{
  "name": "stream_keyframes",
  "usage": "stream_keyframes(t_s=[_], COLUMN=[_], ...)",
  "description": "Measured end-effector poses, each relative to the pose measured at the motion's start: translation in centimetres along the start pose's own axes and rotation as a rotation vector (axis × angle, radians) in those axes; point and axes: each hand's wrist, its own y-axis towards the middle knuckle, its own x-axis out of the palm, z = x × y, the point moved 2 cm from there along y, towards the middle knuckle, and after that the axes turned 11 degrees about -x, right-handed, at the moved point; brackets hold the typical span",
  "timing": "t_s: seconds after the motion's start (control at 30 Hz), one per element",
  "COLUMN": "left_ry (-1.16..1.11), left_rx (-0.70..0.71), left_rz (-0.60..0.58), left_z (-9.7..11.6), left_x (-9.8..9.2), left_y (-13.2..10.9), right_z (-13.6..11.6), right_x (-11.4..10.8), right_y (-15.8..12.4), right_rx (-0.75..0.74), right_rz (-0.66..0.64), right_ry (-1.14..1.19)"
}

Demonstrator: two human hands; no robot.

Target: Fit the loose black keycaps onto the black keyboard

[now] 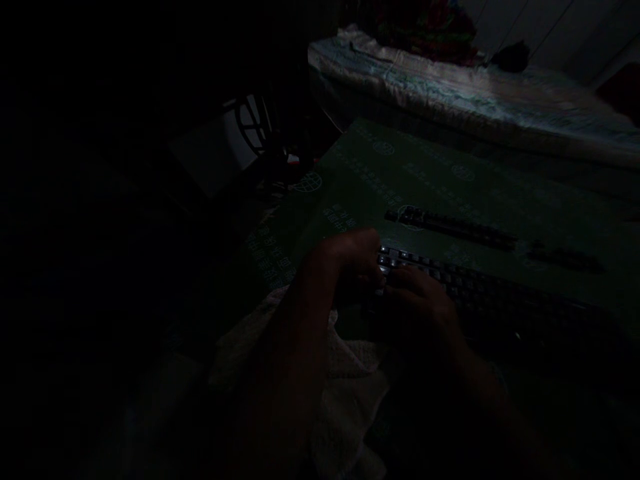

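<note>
A dark keyboard lies on a green board, its keys catching a little light at the left end. Curled around that left end is my left hand, its fingers closed against the keyboard's edge. My right hand rests over the left-side keys with bent fingers held together, the tips close to my left fingers. Shadow hides whatever may be between the right fingertips. Beyond the keyboard, a line of small dark pieces that look like loose keycaps stretches across the board.
The green board carries pale printed writing and globe marks. A light cloth lies below my forearms. At the back is a bed-like surface with a patterned cover. A fan-like grille stands back left. Deep darkness covers the left side.
</note>
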Motion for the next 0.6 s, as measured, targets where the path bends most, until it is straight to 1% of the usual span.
stream_keyframes(t_s=[0.17, 0.27, 0.37, 0.5, 0.6], left_ry=[0.03, 0.006, 0.027, 0.035, 0.022], left_rx=[-0.003, -0.022, -0.025, 0.035, 0.034], left_rz=[-0.002, -0.019, -0.012, -0.017, -0.052], left_z=[0.2, 0.2, 0.1, -0.2, -0.3], left_x=[0.0, 0.0, 0.1, 0.3, 0.4], left_y=[-0.2, -0.4, -0.2, 0.2, 0.3], right_z=[-0.2, -0.5, -0.5, -0.5, -0.7], right_x=[0.1, -0.2, -0.2, 0.0, 0.0], right_y=[0.0, 0.1, -0.3, -1.0, -1.2], right_rx=[0.037, -0.032, -0.085, -0.172, -0.185], right_rz=[-0.051, -0.033, -0.044, -0.058, -0.066], right_ry=[-0.023, -0.102, -0.175, -0.265, -0.312])
